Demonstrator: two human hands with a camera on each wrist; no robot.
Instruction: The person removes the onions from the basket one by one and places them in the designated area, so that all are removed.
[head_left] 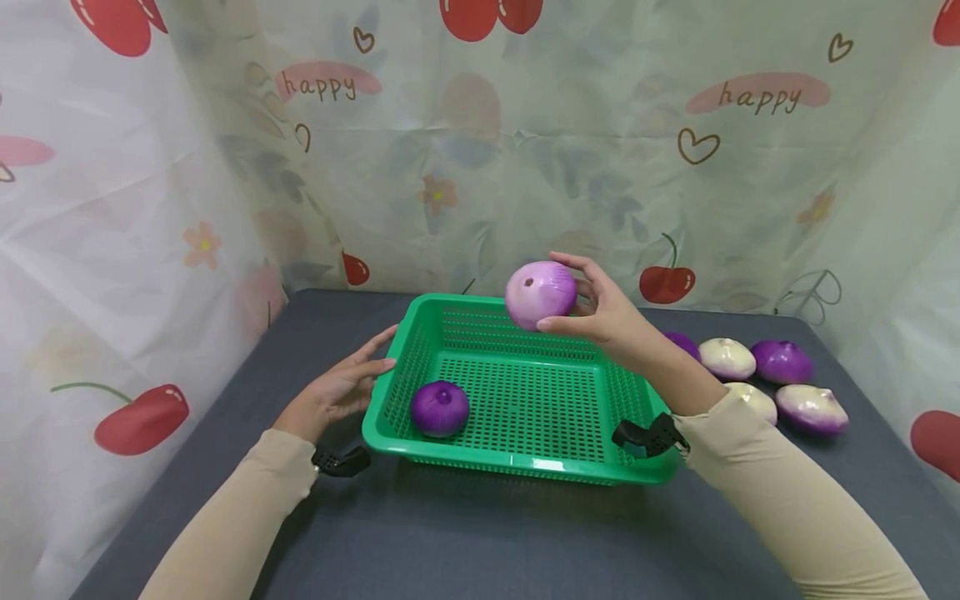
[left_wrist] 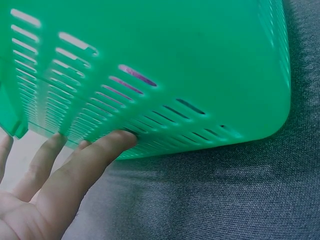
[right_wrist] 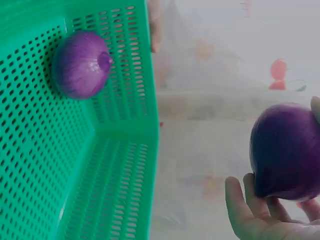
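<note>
In the head view my right hand (head_left: 600, 310) grips a purple onion (head_left: 540, 293) between thumb and fingers, above the back rim of a green basket (head_left: 517, 465). Its pale end, with a small brown spot, faces left; the right wrist view shows the darker side of this onion (right_wrist: 287, 152). Another purple onion (head_left: 440, 409) sits inside the basket at the left end. My left hand (head_left: 341, 387) is at the basket's left side. Seen from the left wrist, its extended fingers (left_wrist: 95, 157) touch the slotted outer wall.
To the right of the basket lie several more onions, among them a purple one (head_left: 782, 361) and a white one (head_left: 726, 358); my right forearm partly covers some. A dark grey cloth (head_left: 480, 542) covers the table. Printed curtains (head_left: 525, 167) enclose the back and both sides.
</note>
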